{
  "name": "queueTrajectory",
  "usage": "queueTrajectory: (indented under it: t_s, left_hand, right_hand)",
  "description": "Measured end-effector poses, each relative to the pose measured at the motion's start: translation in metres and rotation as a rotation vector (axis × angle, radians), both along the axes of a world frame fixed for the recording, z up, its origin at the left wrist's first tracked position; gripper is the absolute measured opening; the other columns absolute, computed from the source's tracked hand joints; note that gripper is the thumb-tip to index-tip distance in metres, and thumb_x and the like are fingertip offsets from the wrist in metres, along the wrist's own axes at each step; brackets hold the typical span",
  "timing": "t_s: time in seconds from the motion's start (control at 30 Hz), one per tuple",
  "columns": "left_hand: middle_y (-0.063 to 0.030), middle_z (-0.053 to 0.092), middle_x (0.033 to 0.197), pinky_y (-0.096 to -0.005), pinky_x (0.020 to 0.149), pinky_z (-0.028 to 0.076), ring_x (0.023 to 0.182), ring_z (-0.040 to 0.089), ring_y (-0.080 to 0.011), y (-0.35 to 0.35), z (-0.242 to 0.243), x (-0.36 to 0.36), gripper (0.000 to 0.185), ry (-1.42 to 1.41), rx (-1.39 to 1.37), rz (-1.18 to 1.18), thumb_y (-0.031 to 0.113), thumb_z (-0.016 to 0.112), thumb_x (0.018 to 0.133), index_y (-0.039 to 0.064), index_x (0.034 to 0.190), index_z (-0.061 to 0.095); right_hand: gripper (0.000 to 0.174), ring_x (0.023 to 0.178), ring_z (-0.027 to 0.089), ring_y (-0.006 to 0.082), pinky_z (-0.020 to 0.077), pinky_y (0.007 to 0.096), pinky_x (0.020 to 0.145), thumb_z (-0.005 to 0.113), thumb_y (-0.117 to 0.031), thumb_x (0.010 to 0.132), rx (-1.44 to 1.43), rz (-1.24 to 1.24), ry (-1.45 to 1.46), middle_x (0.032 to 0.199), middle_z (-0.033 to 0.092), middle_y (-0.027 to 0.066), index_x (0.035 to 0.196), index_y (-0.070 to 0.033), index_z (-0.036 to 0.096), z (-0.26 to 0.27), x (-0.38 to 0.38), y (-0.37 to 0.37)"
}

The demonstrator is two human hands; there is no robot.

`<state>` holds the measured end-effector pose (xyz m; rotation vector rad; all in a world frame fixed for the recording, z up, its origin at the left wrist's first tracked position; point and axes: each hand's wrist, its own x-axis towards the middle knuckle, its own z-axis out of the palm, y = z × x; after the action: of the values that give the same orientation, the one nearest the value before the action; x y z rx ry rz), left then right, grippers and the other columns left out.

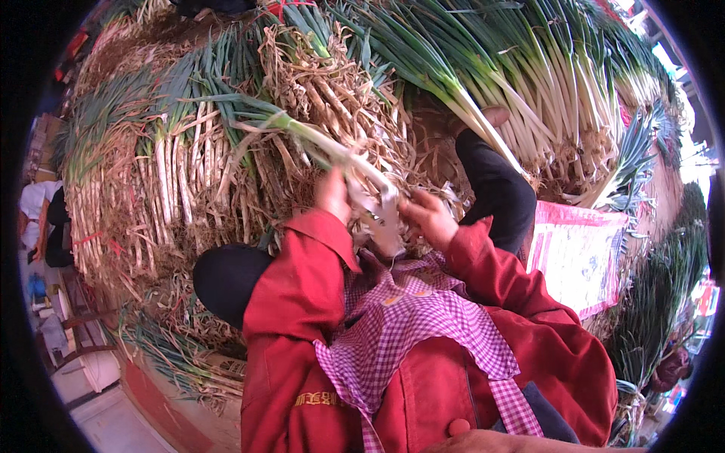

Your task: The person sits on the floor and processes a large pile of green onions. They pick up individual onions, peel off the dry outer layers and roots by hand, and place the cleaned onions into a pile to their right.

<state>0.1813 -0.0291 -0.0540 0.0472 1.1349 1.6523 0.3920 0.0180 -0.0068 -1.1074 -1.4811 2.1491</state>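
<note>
A green onion stalk (334,148) lies across in front of me, its green leaves up to the left and its pale end between my hands. My left hand (334,195) is closed around the stalk from below. My right hand (429,218) is at the lower end, its fingers by a loose, blurred strip of outer skin (385,223); whether they pinch it is unclear. Just behind the hands lies a heap of untrimmed onions with dry brown leaves (334,102). Cleaner green onions with white stems (544,107) lie at the upper right.
Rows of dry-skinned onions (170,181) fill the left side. A pink-and-white printed sack (578,255) lies right of my bent knee. More green onions (657,306) are at the far right, some leafy ones (175,357) at the lower left. Part of another person (39,215) shows at the left edge.
</note>
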Motion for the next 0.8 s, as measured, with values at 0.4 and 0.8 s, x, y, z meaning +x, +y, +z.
queueTrajectory:
  t_s: [0.4, 0.8]
  left_hand:
    - [-0.0063, 0.066, 0.082, -0.031, 0.064, 0.051, 0.069, 0.062, -0.0189, -0.016, 0.011, -0.009, 0.024, 0.821, -0.428, -0.284, 0.022, 0.05, 0.095, 0.003, 0.094, 0.064]
    - [-0.0201, 0.056, 0.114, -0.0406, 0.095, 0.048, 0.106, 0.058, -0.0283, 0.012, -0.008, -0.085, 0.028, -0.311, 0.353, 0.152, 0.011, 0.046, 0.096, -0.006, 0.119, 0.042]
  right_hand:
    - [0.038, 0.063, 0.052, 0.0066, 0.0406, 0.0205, 0.052, 0.058, -0.025, 0.091, 0.04, 0.235, -0.125, 0.081, 0.058, -0.0016, 0.122, -0.003, 0.055, 0.036, -0.004, 0.064]
    - [0.032, 0.053, 0.048, 0.0067, 0.034, 0.0196, 0.045, 0.05, -0.021, 0.095, -0.434, 0.37, -0.041, 0.075, 0.059, 0.0045, 0.122, -0.006, 0.051, 0.014, 0.018, -0.001]
